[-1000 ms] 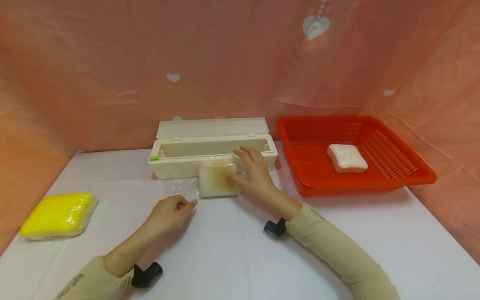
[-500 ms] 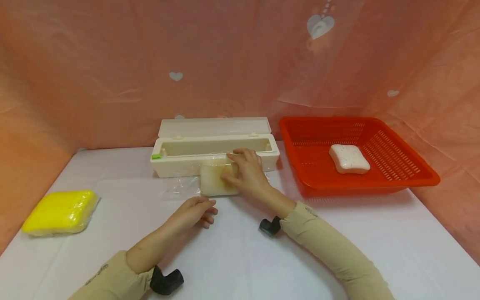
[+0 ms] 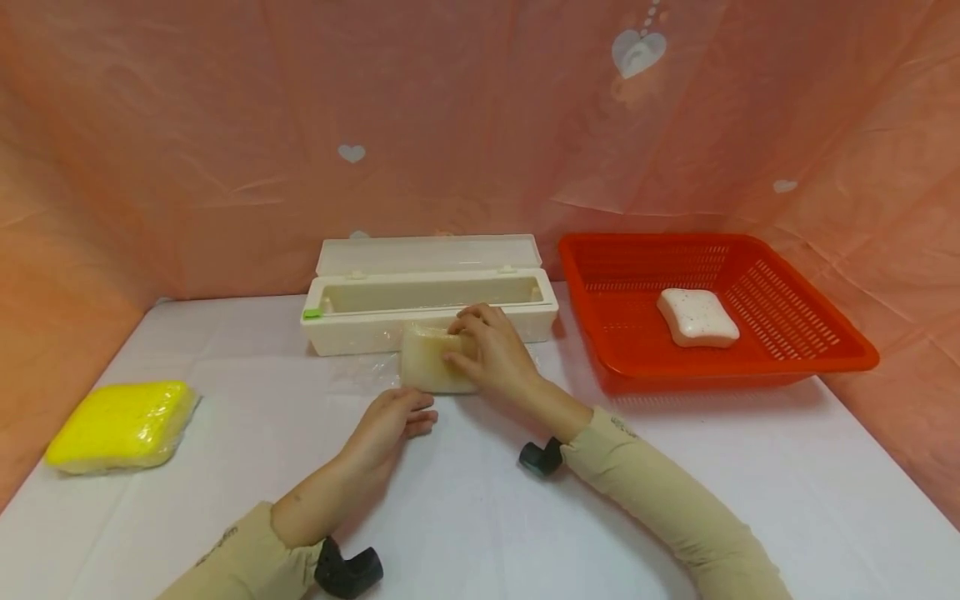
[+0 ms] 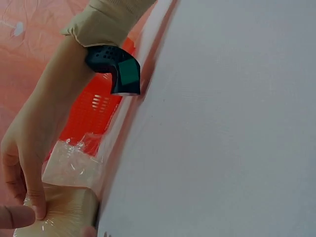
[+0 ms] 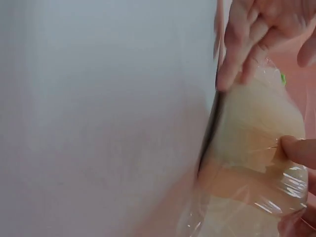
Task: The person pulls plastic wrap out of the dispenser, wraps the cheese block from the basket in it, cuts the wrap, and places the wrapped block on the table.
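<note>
A pale cream, sponge-like block (image 3: 429,367) under clear cling film lies in front of the white film dispenser box (image 3: 345,335). My right hand (image 3: 497,354) grips its right part, thumb on top and the other fingers curled at the far side. The right wrist view shows that thumb (image 5: 300,150) pressing into wrinkled film. My left hand (image 3: 390,425) is at the block's near left corner. Its extended fingers (image 5: 234,59) touch the near edge in the right wrist view. Loose clear film (image 3: 367,371) spreads left of the block.
A red plastic basket (image 3: 600,333) stands at the right, holding a white rounded-square block (image 3: 697,318). On the left lies a yellow block (image 3: 120,427) wrapped in film. The dispenser's lid (image 3: 427,254) is raised, near the pink curtain (image 3: 450,125).
My left hand has moved right and up to the block's near edge, its fingers straightening. My right hand's fingers have curled in at the far side, and the block's top looks more tilted.
</note>
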`<state>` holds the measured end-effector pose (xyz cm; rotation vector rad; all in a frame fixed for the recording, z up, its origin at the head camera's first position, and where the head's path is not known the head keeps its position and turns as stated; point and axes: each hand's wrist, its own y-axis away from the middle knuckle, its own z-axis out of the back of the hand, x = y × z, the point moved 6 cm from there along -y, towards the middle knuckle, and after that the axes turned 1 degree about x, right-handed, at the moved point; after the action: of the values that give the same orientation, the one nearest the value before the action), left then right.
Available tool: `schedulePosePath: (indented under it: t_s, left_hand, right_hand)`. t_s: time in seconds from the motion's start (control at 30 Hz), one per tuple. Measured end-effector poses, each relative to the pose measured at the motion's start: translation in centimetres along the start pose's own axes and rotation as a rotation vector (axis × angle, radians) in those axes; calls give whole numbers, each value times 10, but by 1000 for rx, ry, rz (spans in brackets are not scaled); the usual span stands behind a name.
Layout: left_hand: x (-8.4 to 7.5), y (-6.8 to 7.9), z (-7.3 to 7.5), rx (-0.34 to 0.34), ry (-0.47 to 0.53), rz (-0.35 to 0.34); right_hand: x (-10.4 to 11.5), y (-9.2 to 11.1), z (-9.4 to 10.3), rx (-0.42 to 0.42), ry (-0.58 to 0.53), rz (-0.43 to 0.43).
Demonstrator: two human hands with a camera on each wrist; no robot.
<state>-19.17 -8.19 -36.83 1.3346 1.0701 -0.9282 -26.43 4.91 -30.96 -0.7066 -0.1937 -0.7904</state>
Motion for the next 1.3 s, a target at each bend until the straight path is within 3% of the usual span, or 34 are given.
schedulePosePath:
  t_s: [0.3, 0.47, 0.73, 1.07, 1.3]
  left_hand:
    - [-5, 0, 2, -46, 108, -5]
    - [-3, 0, 5, -54, 161, 2]
    - [-1, -1, 4, -35, 100, -48]
    - [-1, 0, 7, -78, 39, -83]
    - [0, -3, 8, -65, -20, -64]
  right_hand:
    - [2, 2, 0, 89, 8, -59]
    - [-3, 3, 1, 90, -58, -111]
    - [-9, 13, 1, 89, -165, -161]
    - [-19, 25, -6, 218, -294, -283]
    - [-23, 33, -8, 239, -297, -353]
